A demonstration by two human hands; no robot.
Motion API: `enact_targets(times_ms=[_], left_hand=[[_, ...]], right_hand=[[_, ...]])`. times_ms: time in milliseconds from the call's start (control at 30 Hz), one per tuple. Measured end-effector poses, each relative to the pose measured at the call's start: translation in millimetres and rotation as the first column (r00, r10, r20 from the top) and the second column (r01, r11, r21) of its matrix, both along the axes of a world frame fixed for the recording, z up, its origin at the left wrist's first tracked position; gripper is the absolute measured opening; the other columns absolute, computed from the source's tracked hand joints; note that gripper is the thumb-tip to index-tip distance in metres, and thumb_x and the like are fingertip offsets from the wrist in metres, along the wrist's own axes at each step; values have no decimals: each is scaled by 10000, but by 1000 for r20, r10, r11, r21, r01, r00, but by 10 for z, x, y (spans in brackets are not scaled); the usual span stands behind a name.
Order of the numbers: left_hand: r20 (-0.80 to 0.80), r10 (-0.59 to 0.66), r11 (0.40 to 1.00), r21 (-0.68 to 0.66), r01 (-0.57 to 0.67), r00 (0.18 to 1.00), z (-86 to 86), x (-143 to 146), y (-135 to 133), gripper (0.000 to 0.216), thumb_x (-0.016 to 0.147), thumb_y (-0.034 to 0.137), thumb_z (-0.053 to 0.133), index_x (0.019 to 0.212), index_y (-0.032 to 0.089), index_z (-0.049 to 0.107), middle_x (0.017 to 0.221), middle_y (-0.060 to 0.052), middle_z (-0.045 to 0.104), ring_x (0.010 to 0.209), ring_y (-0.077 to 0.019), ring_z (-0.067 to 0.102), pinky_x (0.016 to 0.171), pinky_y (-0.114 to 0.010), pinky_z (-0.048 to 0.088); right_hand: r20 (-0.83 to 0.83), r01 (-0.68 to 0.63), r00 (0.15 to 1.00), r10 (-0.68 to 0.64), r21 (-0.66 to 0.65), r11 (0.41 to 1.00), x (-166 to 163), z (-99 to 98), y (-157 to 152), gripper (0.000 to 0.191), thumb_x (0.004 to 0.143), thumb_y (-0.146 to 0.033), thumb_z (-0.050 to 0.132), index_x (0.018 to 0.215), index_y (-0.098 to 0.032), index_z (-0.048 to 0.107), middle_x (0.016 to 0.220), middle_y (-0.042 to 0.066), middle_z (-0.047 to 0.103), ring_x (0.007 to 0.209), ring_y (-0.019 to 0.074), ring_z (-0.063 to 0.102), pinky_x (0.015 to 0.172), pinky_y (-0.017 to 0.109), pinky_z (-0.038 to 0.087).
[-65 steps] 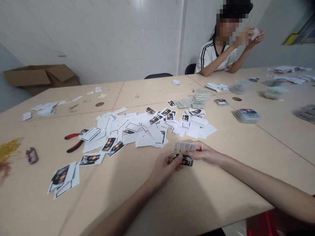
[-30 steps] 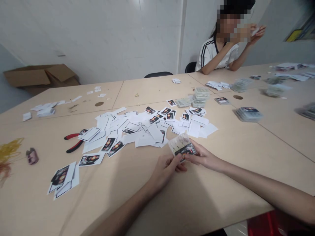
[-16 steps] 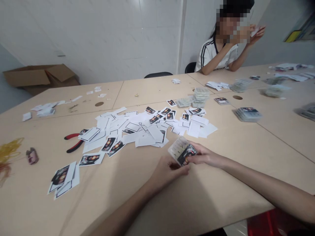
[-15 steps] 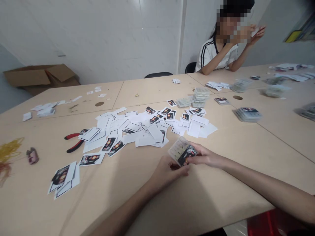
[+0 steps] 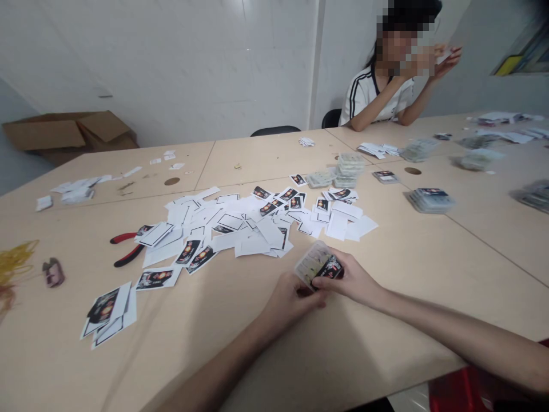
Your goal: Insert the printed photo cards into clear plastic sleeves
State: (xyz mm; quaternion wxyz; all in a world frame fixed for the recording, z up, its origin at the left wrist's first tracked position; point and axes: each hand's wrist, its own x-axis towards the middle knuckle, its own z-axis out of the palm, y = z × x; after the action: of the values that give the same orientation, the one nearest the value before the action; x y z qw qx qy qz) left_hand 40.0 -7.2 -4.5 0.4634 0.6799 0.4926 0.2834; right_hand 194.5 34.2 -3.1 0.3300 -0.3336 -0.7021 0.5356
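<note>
Both my hands hold a small clear plastic case (image 5: 312, 263) with a dark printed card (image 5: 331, 269) at its right end, just above the tan table (image 5: 377, 343). My left hand (image 5: 288, 300) pinches the case's lower edge from below. My right hand (image 5: 350, 277) grips its right end, fingers curled over the card. A spread of white and printed cards (image 5: 253, 226) lies just beyond my hands.
Red-handled pliers (image 5: 124, 247) and more cards (image 5: 109, 312) lie at the left. Stacks of clear cases (image 5: 349, 167) and a pile (image 5: 430, 200) sit farther right. Another person (image 5: 386, 86) sits at the far side. A cardboard box (image 5: 68, 131) stands back left.
The case has tilted and dropped slightly toward me. My right hand's fingers have closed further over the printed card at its end. My left hand stays under the case.
</note>
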Motion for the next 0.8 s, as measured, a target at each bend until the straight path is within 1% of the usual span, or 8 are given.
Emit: enact_targets(times_ms=[133,300,433,533,600,667,733,800], left_hand=[[-45,8,1000,-6,-8,999,12,0,-6,340,734,375,454,594,130,645,543,-20,600,485,-97,495,450,-184,334],[-54,-5,1000,-14,5,999,30,-3,-13,357,732,407,453,618,132,650,581,-26,620,512,-111,514,461,-194,338],[-26,-14,1000,16,15,1000,56,-15,-16,450,793,404,348,615,147,671,670,-27,647,622,-132,551,595,-214,375],[14,-16,1000,14,16,1000,66,-20,-23,500,826,385,277,625,163,678,711,-15,656,713,-146,561,687,-224,367],[3,-23,1000,-3,23,1000,68,-22,-26,505,829,390,270,635,165,678,718,-13,655,725,-150,560,695,-226,362],[-14,-32,999,-2,32,999,70,-23,-24,514,832,391,260,640,162,679,741,-17,652,736,-152,556,699,-226,356],[-23,-41,999,14,41,999,73,-25,-20,523,836,387,252,640,155,678,763,-23,645,741,-149,550,694,-221,352],[-40,-60,998,23,60,997,76,-27,-17,516,835,386,259,651,148,679,742,-26,637,711,-142,545,662,-213,352]], right_hand=[[0,-19,1000,19,17,1000,9,30,-5,238,717,-380,548,790,-158,505,686,10,554,603,130,514,519,216,398],[23,-9,1000,7,51,999,32,4,17,278,783,-422,443,729,-156,502,665,10,516,594,114,473,526,209,374],[-6,-39,999,39,-60,997,53,-57,47,370,819,-460,344,626,-160,445,518,-34,403,451,75,371,437,196,314],[-46,-35,998,31,-91,995,58,-66,56,412,829,-467,303,579,-160,414,515,-35,389,438,68,362,419,191,309],[-58,-49,997,44,-97,994,52,-48,52,380,819,-464,332,627,-156,448,565,-21,441,478,78,412,436,191,337],[-48,-62,997,58,-89,994,41,-23,45,291,760,-446,464,738,-156,488,643,-8,503,543,99,475,480,200,379],[-23,-64,998,63,-73,995,31,-4,41,285,691,-405,572,816,-160,497,697,0,541,590,122,514,521,217,408],[9,-38,999,38,-37,999,27,7,43,259,692,-379,578,807,-158,507,702,4,550,610,130,523,541,221,414]])
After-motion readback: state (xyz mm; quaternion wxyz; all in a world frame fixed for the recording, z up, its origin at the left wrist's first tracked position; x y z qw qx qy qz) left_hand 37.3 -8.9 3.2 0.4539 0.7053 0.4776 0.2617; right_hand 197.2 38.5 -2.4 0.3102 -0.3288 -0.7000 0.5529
